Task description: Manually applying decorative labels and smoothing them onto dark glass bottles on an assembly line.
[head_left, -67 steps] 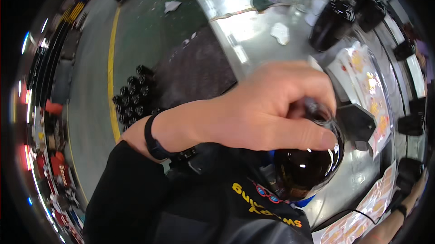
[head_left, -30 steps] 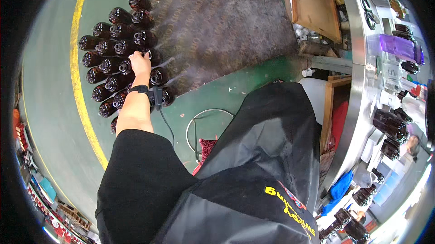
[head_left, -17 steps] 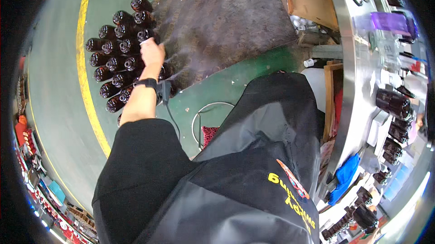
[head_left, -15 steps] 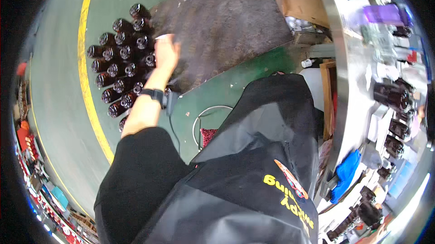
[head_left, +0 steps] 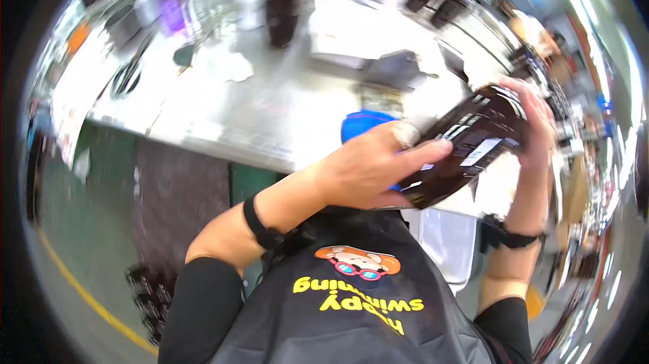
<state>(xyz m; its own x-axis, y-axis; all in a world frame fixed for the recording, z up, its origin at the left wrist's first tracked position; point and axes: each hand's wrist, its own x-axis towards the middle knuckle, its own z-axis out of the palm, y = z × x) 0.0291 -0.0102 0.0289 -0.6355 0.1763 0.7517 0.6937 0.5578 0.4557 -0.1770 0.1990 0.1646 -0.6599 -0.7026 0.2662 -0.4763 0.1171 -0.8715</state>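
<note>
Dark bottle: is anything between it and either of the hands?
Nothing visible. The left hand grips the dark bottle at its lower end and the right hand touches its upper end, above the metal worktable.

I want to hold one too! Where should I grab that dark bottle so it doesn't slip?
Probably by its two ends. The dark bottle lies tilted on its side, so the left hand cups its lower end and the right hand its upper end, coming from either side.

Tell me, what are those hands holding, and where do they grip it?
A dark bottle: left hand at its lower end, right hand around its upper end.
</note>
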